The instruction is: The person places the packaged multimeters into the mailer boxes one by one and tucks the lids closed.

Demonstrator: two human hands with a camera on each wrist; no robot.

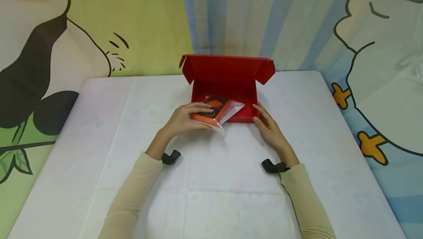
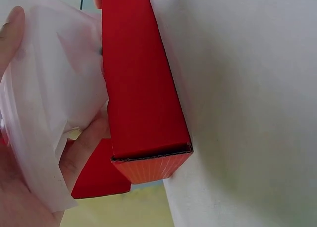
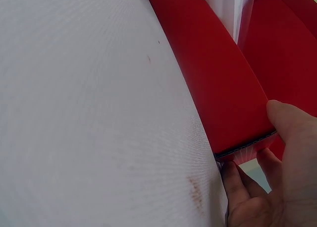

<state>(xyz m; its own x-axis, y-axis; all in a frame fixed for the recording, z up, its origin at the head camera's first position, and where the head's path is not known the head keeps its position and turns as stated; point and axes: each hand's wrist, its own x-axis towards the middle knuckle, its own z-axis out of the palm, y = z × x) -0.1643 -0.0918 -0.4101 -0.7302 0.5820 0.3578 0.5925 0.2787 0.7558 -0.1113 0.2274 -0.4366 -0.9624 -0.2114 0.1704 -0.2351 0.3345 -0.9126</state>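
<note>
A red cardboard box (image 1: 224, 84) lies open at the far middle of the table, its lid raised at the back. My left hand (image 1: 180, 119) grips an orange and dark-brown block (image 1: 216, 107) in a clear plastic bag, tilted over the box's front left edge. From the left wrist, the bag's whitish underside (image 2: 59, 78) shows between thumb and fingers, beside the box's front wall (image 2: 136, 78). At the front right corner, my right hand (image 1: 271, 130) holds the box. The right wrist view shows the thumb (image 3: 285, 115) on the rim, fingers against the side.
A white cloth covers the table (image 1: 218, 180). Behind it hangs a cartoon-printed curtain (image 1: 148, 22). Black wrist devices sit at the left cuff (image 1: 171, 157) and the right cuff (image 1: 274, 166). Small reddish marks (image 3: 195, 195) show on the cloth near the right hand.
</note>
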